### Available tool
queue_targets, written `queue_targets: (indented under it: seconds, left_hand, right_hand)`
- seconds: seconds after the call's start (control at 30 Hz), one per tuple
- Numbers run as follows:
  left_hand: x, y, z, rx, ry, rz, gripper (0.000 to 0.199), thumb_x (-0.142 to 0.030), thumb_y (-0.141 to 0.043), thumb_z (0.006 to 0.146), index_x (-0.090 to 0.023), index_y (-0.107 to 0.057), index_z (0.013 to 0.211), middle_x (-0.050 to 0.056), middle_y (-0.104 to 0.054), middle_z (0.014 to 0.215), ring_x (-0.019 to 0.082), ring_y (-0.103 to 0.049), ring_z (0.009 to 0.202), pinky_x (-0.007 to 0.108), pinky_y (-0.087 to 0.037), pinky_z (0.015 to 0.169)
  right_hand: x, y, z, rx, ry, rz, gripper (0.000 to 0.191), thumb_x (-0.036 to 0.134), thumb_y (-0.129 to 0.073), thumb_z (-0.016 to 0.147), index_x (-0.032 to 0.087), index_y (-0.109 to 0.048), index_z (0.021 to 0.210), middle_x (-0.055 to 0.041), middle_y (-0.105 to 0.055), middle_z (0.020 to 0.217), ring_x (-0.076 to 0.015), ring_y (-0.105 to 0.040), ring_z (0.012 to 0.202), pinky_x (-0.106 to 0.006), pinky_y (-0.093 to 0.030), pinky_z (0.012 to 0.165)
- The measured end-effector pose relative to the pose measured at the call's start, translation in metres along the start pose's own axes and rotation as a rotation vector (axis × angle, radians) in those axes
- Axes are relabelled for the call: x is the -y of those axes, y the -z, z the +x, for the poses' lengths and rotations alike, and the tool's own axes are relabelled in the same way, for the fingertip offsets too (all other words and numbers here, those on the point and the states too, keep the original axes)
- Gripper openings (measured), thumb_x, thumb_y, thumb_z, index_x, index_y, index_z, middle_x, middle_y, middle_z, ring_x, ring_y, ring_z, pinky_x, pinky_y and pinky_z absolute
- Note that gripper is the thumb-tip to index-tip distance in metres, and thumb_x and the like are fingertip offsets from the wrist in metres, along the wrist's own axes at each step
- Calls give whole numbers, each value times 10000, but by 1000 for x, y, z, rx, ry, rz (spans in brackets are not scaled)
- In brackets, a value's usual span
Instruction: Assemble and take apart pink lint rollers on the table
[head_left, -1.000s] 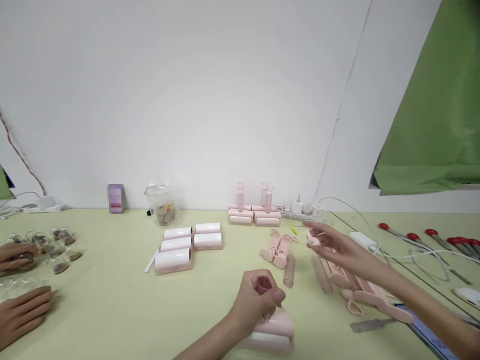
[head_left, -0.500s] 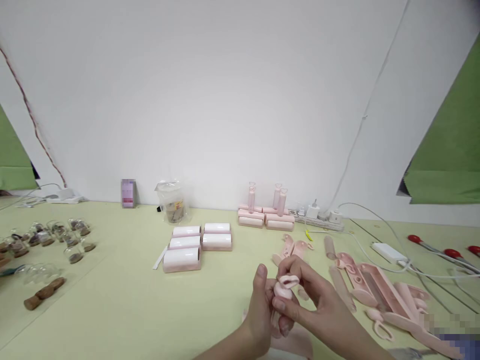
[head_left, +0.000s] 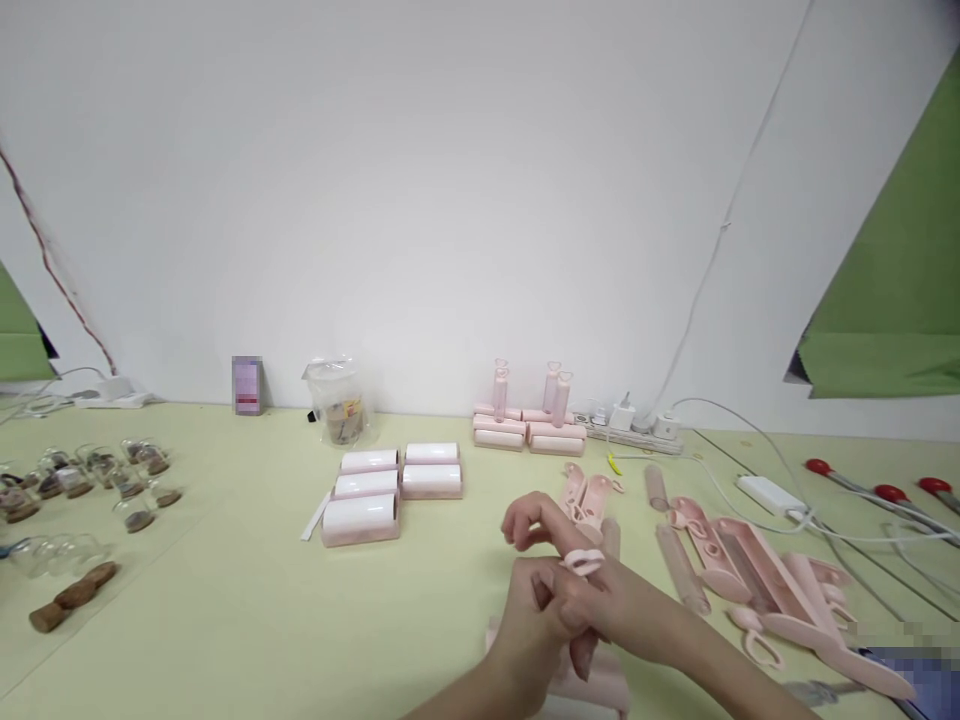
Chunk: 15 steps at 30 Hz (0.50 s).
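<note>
A pink cap with a heart-shaped loop sticks up between my two hands, its lower part hidden. My left hand is closed around the piece from below. Crossed over it, my right hand presses against the cap at the base of its thumb, with the upper fingers half bent and reaching left. Under the hands lies a pink lint roller holder, partly covered by my wrists. Just beyond them are loose pink handle parts.
White-topped rollers lie left of centre. Assembled pink rollers stand by the wall near a power strip. Pink shells and a clear tube lie at right, near cables. Small glass domes and corks are at left.
My right hand has turned and swung over my left, its fingers now reaching left instead of pinching the cap. The cap has shifted slightly right and up. The view has moved a little.
</note>
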<state>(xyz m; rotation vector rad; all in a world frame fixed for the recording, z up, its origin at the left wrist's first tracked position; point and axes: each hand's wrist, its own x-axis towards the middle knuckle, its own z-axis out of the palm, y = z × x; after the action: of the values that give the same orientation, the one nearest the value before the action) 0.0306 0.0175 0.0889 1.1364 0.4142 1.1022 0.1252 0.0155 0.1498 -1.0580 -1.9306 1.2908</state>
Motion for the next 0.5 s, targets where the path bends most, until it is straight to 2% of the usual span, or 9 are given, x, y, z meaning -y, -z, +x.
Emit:
queue_targets:
  seconds: [0.1,0.17,0.23,0.33,0.4,0.5]
  left_hand:
    - [-2,-1,-1,-5,44,-20,620,-758,-547,454,-158,-407,385,-56,-314,272,35,-276,240,186,-217,299]
    - [-2,-2,-3,-89,104,-29,572,-705,-591,474,-148,-474,537,-91,-301,293,35,-259,249,181,-227,303]
    - [0,-5,-5,-214,152,-27,541,-617,-622,534,-137,-498,751,-96,-371,354,39,-281,273,174,-230,320]
    - [9,-8,-8,-333,179,-34,567,-554,-594,610,-153,-431,976,-23,-555,595,76,-440,380,188,-309,372]
    - [15,-7,-9,-383,169,-50,576,-573,-570,618,-166,-412,994,15,-585,736,103,-518,490,202,-370,436]
    - [24,1,-9,-419,202,-31,612,-626,-540,610,-167,-404,990,-8,-558,678,92,-480,447,202,-340,409]
  right_hand:
    - [1,-1,0,161,-152,117,344,166,-351,793,332,-351,1093,41,-472,797,-51,-478,426,-138,-377,328]
    - [3,-1,0,154,-136,81,328,196,-349,807,346,-402,1094,25,-486,899,-28,-469,392,-138,-370,319]
    - [6,-2,0,122,-81,26,258,257,-352,823,321,-501,1023,-7,-460,1078,-25,-490,438,-143,-378,337]
    - [11,-5,0,79,-47,-23,255,305,-382,796,275,-607,911,-24,-415,1215,-57,-509,512,-170,-378,356]
    - [10,-9,0,-18,-29,-96,252,272,-431,744,273,-640,884,-30,-472,1179,-109,-542,585,-217,-419,423]
    - [3,-13,0,-183,42,-187,253,196,-481,682,281,-659,839,-31,-561,1055,-176,-571,704,-285,-463,562]
